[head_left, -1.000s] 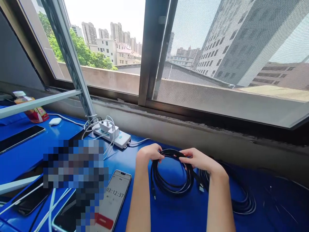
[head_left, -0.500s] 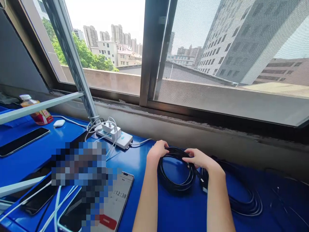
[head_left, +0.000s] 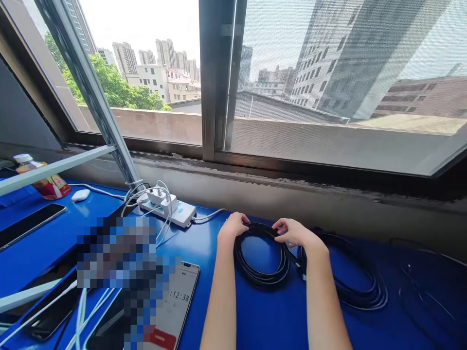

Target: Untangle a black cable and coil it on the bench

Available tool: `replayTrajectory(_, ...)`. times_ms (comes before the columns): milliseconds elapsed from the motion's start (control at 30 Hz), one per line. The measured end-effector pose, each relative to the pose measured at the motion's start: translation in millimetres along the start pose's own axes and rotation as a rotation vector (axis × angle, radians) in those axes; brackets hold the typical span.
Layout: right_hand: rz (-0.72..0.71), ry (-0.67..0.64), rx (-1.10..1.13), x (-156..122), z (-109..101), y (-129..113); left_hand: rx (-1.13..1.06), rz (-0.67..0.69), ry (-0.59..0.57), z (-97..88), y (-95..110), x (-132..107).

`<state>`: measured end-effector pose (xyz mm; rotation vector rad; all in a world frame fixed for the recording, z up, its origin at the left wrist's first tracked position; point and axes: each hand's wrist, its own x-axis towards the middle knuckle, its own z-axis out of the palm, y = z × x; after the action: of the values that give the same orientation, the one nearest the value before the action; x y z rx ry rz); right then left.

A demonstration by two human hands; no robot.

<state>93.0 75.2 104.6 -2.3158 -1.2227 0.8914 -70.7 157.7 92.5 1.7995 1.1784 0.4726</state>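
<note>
A black cable [head_left: 260,282], wound into a round coil, lies on the blue tabletop. My left hand [head_left: 232,227] grips the coil's upper left, fingers curled over the strands. At its upper right, my right hand [head_left: 301,234] holds the strands between thumb and fingers. A cable end with a pale metal plug [head_left: 304,277] pokes out beside my right wrist. Partly behind my right forearm rests a second black cable coil [head_left: 368,299], looser and wider.
A white power strip [head_left: 184,214] with plugged-in chargers sits near the wall. A phone [head_left: 186,291] showing a timer lies left of my arms. A metal rack post [head_left: 95,87] and drink bottle [head_left: 51,184] stand farther left. Thin dark wires [head_left: 419,291] lie at the right.
The view has shifted slightly, moving the surroundings left in the picture. My right hand has come a little closer to my left; both remain on the coil.
</note>
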Motion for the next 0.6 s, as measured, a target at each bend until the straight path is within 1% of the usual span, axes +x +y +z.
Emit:
replayTrajectory(133, -0.022, 0.104, -0.013, -4.0, -8.0, 0.5, -0.015, 0.006, 0.028, -8.4, 2.6, -2.5)
replayTrajectory(267, -0.07, 0.168, 0.007, -18.0, -16.3, -7.0, -0.024, 0.054, 0.127, -25.3, 14.2, -13.1)
replayTrajectory(367, -0.136, 0.197, 0.035, -35.1, -22.2, -17.9, -0.042, 0.129, 0.224, -38.6, 31.4, -33.1)
replayTrajectory(467, -0.228, 0.239, 0.068, -54.9, -27.7, -29.4, -0.132, 0.276, 0.376, -47.2, 50.5, -60.1)
replayTrajectory(533, -0.332, 0.33, 0.104, -67.3, -29.7, -36.0, -0.228, 0.375, 0.445, -48.4, 59.7, -75.2)
replayTrajectory(600, -0.435, 0.455, 0.14, -78.2, -29.7, -41.5, -0.299, 0.411, 0.442, -45.2, 63.4, -84.4)
